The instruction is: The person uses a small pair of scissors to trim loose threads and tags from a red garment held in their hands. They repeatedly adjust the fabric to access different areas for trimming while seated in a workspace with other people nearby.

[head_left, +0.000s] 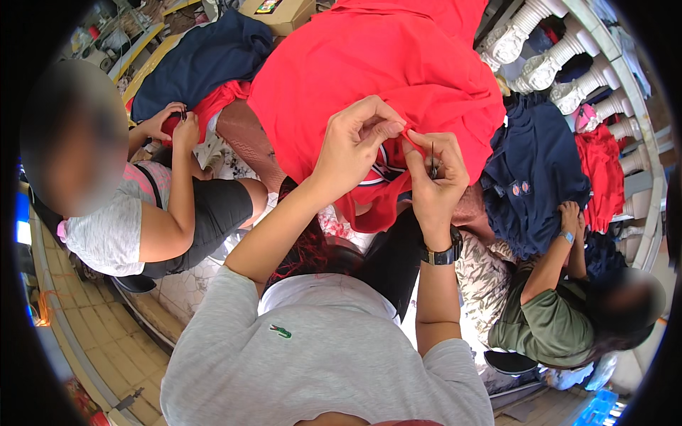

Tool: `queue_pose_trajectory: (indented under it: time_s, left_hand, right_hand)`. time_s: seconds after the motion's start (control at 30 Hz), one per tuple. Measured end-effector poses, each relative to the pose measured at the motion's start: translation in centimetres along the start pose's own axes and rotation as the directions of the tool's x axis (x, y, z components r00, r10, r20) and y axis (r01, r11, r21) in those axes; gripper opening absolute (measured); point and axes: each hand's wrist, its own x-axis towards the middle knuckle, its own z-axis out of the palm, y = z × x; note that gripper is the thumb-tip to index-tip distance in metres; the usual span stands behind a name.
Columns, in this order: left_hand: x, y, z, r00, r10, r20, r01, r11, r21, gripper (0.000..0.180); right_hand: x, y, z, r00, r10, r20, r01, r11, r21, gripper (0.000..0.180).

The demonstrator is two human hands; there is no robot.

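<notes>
A large red garment (362,67) spreads in front of me, with a navy and white striped trim near its lower edge. My left hand (353,145) is closed, thumb and fingers pinching a small fold of the red cloth. Close beside it, my right hand (439,177) pinches the same fold between thumb and fingertip. A slim metal tool (433,163), looking like thread snips, is tucked in the right hand's curled fingers, its shape partly hidden. The fold is raised above the rest of the garment.
At left, a person (167,213) works on red cloth beside a navy garment (206,64). At right, another person (547,312) has hands at a navy garment pile (533,177). A red garment (600,177) hangs by white balusters (536,67). A cardboard box (284,15) stands behind.
</notes>
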Motion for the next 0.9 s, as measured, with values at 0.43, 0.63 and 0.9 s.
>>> queue_pose_trajectory:
  time_s: [0.43,0.63,0.9]
  left_hand:
    - [0.1,0.7,0.2,0.936,0.348,-0.063,-0.256,0.79,0.557,0.02]
    - [1.0,0.5,-1.2,0.923,0.365,0.124,-0.369,0.744,0.558,0.031]
    - [0.6,1.2,-0.8,0.84,0.526,0.131,-0.447,0.536,0.716,0.027]
  right_hand:
    - [0.1,0.9,0.5,0.986,0.166,-0.02,-0.161,0.974,0.157,0.013]
    - [0.8,0.8,-0.3,0.958,0.273,0.084,-0.286,0.922,0.262,0.01]
    - [1.3,-0.2,-0.3,0.982,0.169,0.087,-0.176,0.981,0.078,0.011]
